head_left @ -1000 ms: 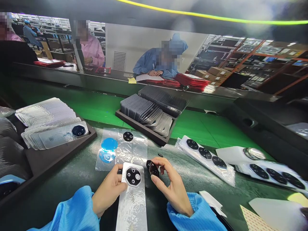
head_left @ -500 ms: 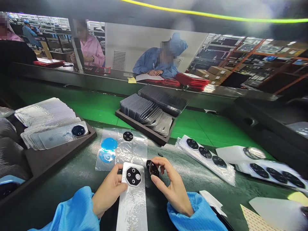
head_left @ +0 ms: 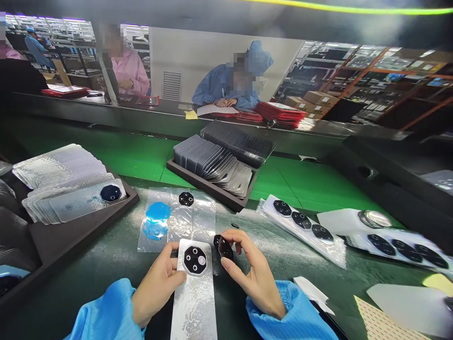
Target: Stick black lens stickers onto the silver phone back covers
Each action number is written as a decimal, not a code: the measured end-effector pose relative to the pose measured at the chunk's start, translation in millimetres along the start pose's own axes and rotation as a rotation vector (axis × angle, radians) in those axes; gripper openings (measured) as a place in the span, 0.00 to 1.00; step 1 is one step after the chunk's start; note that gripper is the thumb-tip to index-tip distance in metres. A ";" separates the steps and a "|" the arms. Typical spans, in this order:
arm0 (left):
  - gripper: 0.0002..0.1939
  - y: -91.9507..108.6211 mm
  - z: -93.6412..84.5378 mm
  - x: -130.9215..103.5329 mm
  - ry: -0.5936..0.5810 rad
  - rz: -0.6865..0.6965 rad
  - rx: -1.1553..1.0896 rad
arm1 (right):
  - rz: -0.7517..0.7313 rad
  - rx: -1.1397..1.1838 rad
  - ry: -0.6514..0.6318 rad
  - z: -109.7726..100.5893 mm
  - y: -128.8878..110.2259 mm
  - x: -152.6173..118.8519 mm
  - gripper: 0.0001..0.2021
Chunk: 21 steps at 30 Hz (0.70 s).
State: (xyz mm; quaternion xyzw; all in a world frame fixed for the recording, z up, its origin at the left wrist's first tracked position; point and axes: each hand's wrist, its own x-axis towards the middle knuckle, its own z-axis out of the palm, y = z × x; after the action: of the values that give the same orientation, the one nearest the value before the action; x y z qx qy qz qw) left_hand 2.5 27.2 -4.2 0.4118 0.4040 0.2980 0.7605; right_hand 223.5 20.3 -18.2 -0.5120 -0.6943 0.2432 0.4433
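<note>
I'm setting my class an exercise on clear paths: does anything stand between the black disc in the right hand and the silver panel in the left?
Nothing visible does. The right hand holds the black disc beside the silver panel, near its top; the left hand grips the panel's opposite edge.

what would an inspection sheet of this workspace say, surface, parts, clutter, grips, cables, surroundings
Surface: dark green tabletop, glossy with light reflections.
Job's things: silver panel with a black octagon near its top; separate black plate beside it.
Clutter: clear film sheet bearing blue pieces and a black disc; small dark scrap; white paper.
Grips: left grip holds the silver panel by its edge; right grip pinches the black plate.
Cables: nothing seen for certain; yellow-green strip overhead, nature unclear.
Surroundings: dark tray packed with thin panels ahead; co-worker in blue holding a pen.
</note>
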 end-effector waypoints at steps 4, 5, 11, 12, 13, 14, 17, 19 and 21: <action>0.23 1.3 1.4 -0.3 0.011 -0.010 0.002 | 0.006 0.015 -0.003 0.3 1.7 -0.3 0.12; 0.23 1.5 1.7 -0.5 0.013 -0.013 0.003 | 0.009 0.019 -0.006 0.3 1.9 -0.4 0.12; 0.27 2.6 2.3 -1.4 0.024 -0.025 0.003 | 0.028 0.023 -0.009 -0.6 1.8 -0.3 0.12; 0.27 2.7 2.1 -1.4 0.025 -0.029 0.006 | 0.028 0.025 -0.008 -0.6 1.8 0.0 0.12; 0.28 2.5 1.9 -1.3 0.025 -0.033 0.006 | 0.027 0.028 -0.007 -0.7 1.9 0.3 0.12; 0.28 2.3 1.6 -1.0 0.025 -0.039 0.004 | 0.027 0.031 -0.007 -0.7 1.9 0.5 0.12; 0.30 1.6 1.0 -0.2 0.022 -0.053 -0.005 | 0.031 0.037 -0.006 -0.7 1.8 1.0 0.12; 0.31 1.8 1.3 0.0 0.022 -0.059 -0.010 | 0.034 0.040 -0.004 -0.8 1.6 1.2 0.12; 0.31 2.9 2.3 -0.2 0.027 -0.063 -0.011 | 0.037 0.039 -0.003 -1.1 1.2 1.4 0.12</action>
State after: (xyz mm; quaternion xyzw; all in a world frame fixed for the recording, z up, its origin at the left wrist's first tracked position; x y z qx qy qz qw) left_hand 4.1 27.5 -0.9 0.3907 0.4251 0.2818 0.7663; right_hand 224.9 21.9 -18.2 -0.5158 -0.6803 0.2658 0.4478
